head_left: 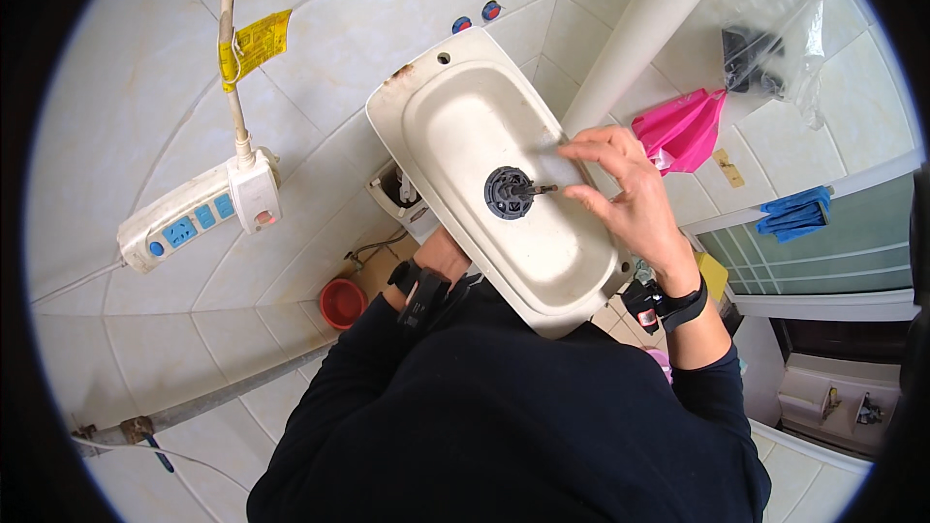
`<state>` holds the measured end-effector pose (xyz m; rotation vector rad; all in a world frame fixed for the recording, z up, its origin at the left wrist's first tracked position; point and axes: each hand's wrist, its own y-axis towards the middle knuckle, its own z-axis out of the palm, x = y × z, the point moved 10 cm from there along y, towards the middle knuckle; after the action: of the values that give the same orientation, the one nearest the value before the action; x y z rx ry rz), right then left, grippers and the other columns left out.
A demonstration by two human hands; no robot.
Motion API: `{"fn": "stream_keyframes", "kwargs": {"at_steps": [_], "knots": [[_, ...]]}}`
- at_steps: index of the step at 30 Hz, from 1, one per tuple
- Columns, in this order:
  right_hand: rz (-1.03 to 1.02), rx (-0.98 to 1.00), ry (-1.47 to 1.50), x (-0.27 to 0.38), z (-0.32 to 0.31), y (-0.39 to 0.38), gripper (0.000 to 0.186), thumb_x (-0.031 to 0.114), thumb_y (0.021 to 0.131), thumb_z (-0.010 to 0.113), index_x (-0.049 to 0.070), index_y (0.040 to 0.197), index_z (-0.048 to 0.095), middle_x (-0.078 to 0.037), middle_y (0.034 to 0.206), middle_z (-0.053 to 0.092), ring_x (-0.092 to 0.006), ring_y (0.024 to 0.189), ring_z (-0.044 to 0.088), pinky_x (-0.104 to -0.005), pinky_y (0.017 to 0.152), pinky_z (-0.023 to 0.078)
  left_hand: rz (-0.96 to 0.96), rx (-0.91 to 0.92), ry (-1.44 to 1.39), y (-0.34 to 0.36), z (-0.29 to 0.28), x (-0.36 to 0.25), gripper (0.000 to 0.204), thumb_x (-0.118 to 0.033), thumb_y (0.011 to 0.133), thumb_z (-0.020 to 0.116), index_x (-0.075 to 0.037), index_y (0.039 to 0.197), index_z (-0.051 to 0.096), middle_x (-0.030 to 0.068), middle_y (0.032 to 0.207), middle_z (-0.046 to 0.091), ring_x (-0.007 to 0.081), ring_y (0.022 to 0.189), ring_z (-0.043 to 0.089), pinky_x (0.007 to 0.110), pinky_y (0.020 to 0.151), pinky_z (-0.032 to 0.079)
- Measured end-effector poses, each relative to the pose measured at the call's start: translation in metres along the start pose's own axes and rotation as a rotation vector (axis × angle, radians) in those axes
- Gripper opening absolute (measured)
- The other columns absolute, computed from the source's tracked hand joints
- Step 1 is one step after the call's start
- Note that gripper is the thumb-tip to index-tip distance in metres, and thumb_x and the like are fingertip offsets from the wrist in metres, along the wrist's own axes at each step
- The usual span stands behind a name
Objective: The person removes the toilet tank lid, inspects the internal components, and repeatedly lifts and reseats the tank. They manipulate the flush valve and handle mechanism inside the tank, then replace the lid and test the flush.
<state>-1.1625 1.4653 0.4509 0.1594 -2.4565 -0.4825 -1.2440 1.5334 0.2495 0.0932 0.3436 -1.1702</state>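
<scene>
A white oblong basin (455,116) is tilted in front of me, with rust at one corner and a round black fitting (506,192) with a short stem inside. My left hand (441,256) is under the basin's left side, its fingers hidden behind it. My right hand (632,194) is over the right side, thumb and fingers apart; the thumb is close to the stem, and I cannot tell whether it touches. Behind the basin is an open white box (418,221) with fittings inside.
Left: a power strip (184,223) with a yellow-tagged cable, and a red bucket (343,302) low down. Right: a white pipe (651,10), a pink bag (683,131), a clear bag (804,29), a blue cloth (794,213) and an open compartment (804,387) holding small items.
</scene>
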Motion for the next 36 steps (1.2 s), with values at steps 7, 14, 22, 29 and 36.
{"fn": "stream_keyframes", "kwargs": {"at_steps": [7, 14, 22, 29, 36], "knots": [[0.338, 0.111, 0.262, -0.044, 0.025, -0.022, 0.073, 0.031, 0.089, 0.078, 0.002, 0.148, 0.045, -0.019, 0.137, 0.059, -0.0327, 0.124, 0.059, -0.0431, 0.102, 0.048, 0.004, -0.063, -0.007, -0.025, -0.015, -0.002, 0.069, -0.055, 0.104, 0.039, -0.008, 0.154, 0.036, 0.0196, 0.151, 0.045, 0.0305, 0.138, 0.047, 0.045, 0.114, 0.044], [0.414, 0.156, 0.371, -0.058, 0.039, -0.034, 0.080, 0.039, 0.090, 0.076, 0.001, 0.151, 0.041, -0.023, 0.134, 0.062, -0.0339, 0.124, 0.062, -0.0412, 0.105, 0.047, 0.007, -0.151, -0.017, -0.061, -0.040, 0.000, 0.070, -0.056, 0.104, 0.039, -0.008, 0.155, 0.036, 0.0199, 0.151, 0.045, 0.0306, 0.138, 0.047, 0.045, 0.114, 0.044], [0.518, 0.099, 0.446, -0.072, 0.043, -0.042, 0.072, 0.029, 0.091, 0.076, 0.001, 0.149, 0.044, -0.021, 0.127, 0.066, -0.0296, 0.118, 0.064, -0.0387, 0.102, 0.048, 0.003, -0.162, -0.019, -0.063, -0.048, 0.002, 0.071, -0.057, 0.104, 0.038, -0.008, 0.155, 0.035, 0.0202, 0.152, 0.044, 0.0308, 0.139, 0.046, 0.045, 0.115, 0.044], [0.534, 0.055, 0.633, -0.081, 0.054, -0.047, 0.064, 0.022, 0.093, 0.074, 0.000, 0.146, 0.047, -0.014, 0.123, 0.067, -0.0180, 0.111, 0.063, -0.0325, 0.097, 0.049, -0.010, -0.164, -0.007, -0.062, -0.047, 0.002, 0.072, -0.058, 0.104, 0.038, -0.008, 0.156, 0.034, 0.0205, 0.152, 0.043, 0.0309, 0.140, 0.046, 0.045, 0.115, 0.043], [0.574, 0.078, 0.919, -0.108, 0.087, -0.059, 0.059, 0.017, 0.094, 0.073, 0.001, 0.146, 0.049, -0.006, 0.127, 0.065, -0.0131, 0.112, 0.061, -0.0294, 0.099, 0.048, -0.033, -0.110, -0.018, -0.051, -0.028, 0.000, 0.073, -0.059, 0.104, 0.037, -0.008, 0.156, 0.034, 0.0208, 0.153, 0.043, 0.0311, 0.141, 0.045, 0.045, 0.116, 0.043]]}}
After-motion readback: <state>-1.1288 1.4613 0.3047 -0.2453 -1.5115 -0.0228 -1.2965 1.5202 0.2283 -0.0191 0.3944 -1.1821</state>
